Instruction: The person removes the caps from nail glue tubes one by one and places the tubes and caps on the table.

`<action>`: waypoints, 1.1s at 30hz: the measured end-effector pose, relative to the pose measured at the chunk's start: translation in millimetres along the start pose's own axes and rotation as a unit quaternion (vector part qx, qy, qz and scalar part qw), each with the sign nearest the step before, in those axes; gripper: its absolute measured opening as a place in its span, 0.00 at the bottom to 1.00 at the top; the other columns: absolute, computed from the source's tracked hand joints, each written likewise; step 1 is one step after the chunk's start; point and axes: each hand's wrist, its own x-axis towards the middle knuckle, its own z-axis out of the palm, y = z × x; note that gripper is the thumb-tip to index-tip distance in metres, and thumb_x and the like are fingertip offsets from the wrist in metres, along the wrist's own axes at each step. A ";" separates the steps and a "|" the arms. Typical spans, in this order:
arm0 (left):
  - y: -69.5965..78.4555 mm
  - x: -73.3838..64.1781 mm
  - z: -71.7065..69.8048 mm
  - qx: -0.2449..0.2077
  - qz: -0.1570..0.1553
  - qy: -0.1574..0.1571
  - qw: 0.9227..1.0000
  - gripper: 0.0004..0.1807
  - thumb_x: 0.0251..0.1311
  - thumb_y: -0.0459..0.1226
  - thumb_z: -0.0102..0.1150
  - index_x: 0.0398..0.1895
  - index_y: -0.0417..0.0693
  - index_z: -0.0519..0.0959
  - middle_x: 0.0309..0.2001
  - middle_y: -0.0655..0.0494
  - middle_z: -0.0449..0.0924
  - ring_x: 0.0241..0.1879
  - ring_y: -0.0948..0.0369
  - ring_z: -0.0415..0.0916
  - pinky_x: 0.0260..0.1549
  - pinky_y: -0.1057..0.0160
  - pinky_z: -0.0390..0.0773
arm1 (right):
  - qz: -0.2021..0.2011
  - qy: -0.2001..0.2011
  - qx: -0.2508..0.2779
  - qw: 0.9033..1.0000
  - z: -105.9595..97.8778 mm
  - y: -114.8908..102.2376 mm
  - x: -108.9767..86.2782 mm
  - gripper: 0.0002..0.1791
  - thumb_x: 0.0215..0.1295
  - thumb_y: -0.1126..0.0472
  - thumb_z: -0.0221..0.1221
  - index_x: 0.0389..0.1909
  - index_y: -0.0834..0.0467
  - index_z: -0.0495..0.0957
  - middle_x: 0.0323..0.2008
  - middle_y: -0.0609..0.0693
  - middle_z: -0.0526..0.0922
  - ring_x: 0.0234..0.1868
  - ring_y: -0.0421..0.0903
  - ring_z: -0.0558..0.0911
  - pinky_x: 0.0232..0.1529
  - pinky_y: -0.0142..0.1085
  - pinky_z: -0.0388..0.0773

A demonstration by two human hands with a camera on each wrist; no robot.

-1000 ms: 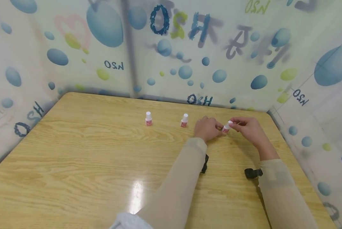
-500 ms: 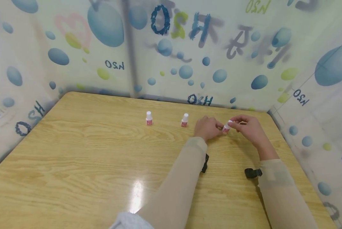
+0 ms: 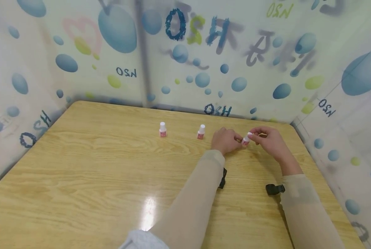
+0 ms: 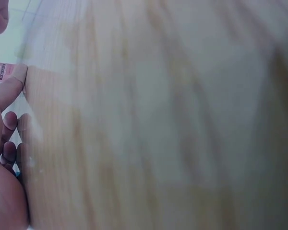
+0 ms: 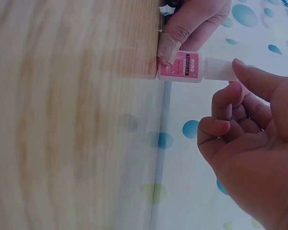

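A small white nail glue bottle with a pink label stands on the table at the right, between both hands. My left hand holds it low on its body; in the right wrist view a finger with a tan bandage lies against the pink label. My right hand pinches the white cap between thumb and fingers, the other fingers curled below. The left wrist view catches only part of the left hand and of the bottle's label at its left edge.
Two similar bottles stand upright to the left, one in the middle and one farther left. The wooden table meets a wall covering printed with bubbles at its back edge.
Both hands stay at the same bottle with almost no shift. The right fingers move only slightly at the cap, and the head view drifts a little.
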 end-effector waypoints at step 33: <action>-0.2 1.8 3.4 -0.008 -0.012 0.007 1.000 0.14 0.62 0.62 0.70 0.50 0.86 0.88 0.57 0.80 0.87 0.68 0.60 0.74 0.68 0.55 0.72 | 0.027 0.022 0.007 0.999 -1.0 -0.6 -2.2 0.28 0.71 0.37 0.66 0.56 0.56 0.83 0.42 0.42 0.81 0.41 0.45 0.78 0.41 0.37 0.75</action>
